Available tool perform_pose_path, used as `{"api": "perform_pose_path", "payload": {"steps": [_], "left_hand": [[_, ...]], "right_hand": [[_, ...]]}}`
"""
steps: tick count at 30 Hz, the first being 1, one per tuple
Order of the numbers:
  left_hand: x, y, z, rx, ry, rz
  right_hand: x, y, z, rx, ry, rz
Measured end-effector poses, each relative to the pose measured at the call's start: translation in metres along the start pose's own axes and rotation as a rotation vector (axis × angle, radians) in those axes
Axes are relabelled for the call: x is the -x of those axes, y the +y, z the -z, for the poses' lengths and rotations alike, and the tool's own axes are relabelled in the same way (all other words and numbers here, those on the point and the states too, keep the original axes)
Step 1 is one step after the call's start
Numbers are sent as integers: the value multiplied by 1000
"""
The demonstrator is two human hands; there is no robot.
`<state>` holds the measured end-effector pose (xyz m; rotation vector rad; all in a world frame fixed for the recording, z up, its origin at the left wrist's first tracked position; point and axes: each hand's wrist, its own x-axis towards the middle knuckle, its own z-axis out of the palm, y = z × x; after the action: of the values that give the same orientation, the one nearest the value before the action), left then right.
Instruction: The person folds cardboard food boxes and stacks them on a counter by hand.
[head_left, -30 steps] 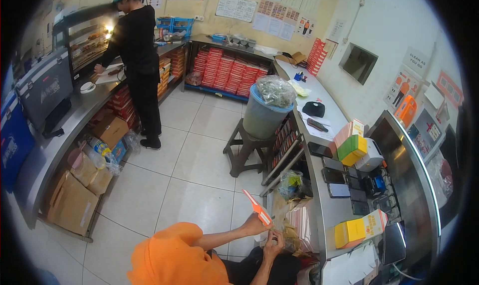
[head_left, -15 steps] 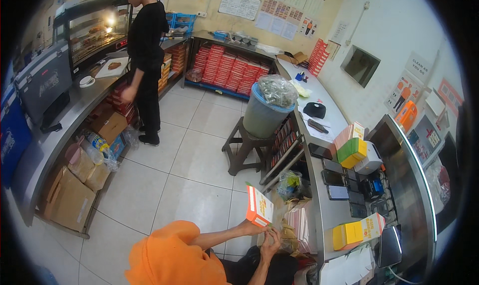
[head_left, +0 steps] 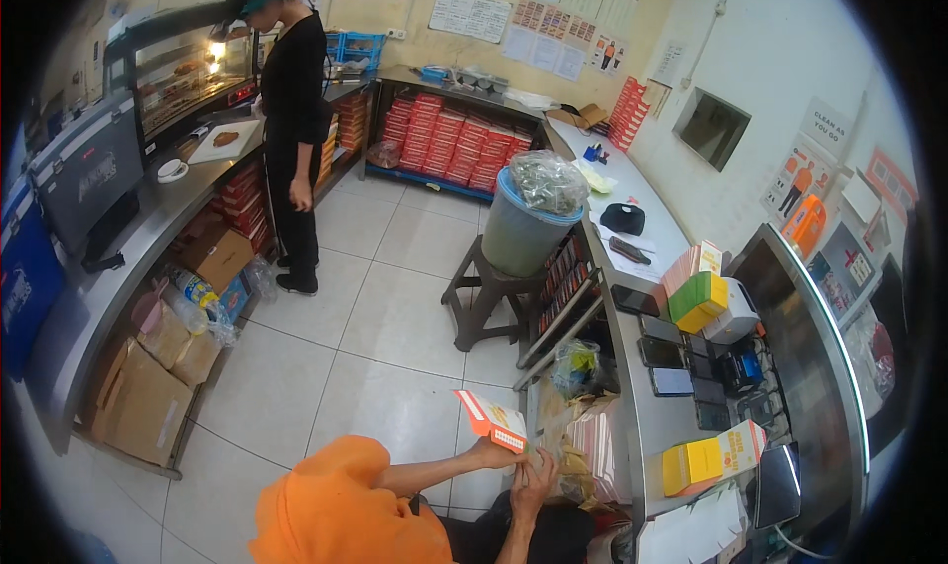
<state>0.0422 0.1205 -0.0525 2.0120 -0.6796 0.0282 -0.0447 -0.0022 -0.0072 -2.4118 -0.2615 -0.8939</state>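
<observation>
A partly folded cardboard food carton, white and orange-red with yellow print, is tilted above the floor in front of me. My left hand grips its lower edge, fingers closed on it; the forearm comes out of an orange sleeve. At the carton's lower right corner, my right hand pinches the cardboard with bent fingers. Just beyond that hand, a stack of flat striped cardboard stands under the steel counter. Folded yellow and white cartons lie on that counter.
Several phones lie on the right counter. A blue bucket with a plastic bag on top rests on a dark stool. A person in black stands at the left counter beside a lit display case. Red boxes fill a far shelf.
The carton has tipped over to the left and lower, with both hands still at its bottom edge. The person in black has turned slightly, and their near arm now hangs down.
</observation>
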Motion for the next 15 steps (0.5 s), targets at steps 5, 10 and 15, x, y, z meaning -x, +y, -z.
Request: {"api": "perform_pose_path", "payload": {"steps": [5,10,15], "left_hand": [[-17,-9,10,27,-51,85],[-15,18,21,-64,-42,-65],[-16,12,-7,-312,-99,-164]], "right_hand": [[15,25,-18,-181,65,-235],[30,47,-30,-344,304,-579],[34,42,-23,-326,254,-521]]}}
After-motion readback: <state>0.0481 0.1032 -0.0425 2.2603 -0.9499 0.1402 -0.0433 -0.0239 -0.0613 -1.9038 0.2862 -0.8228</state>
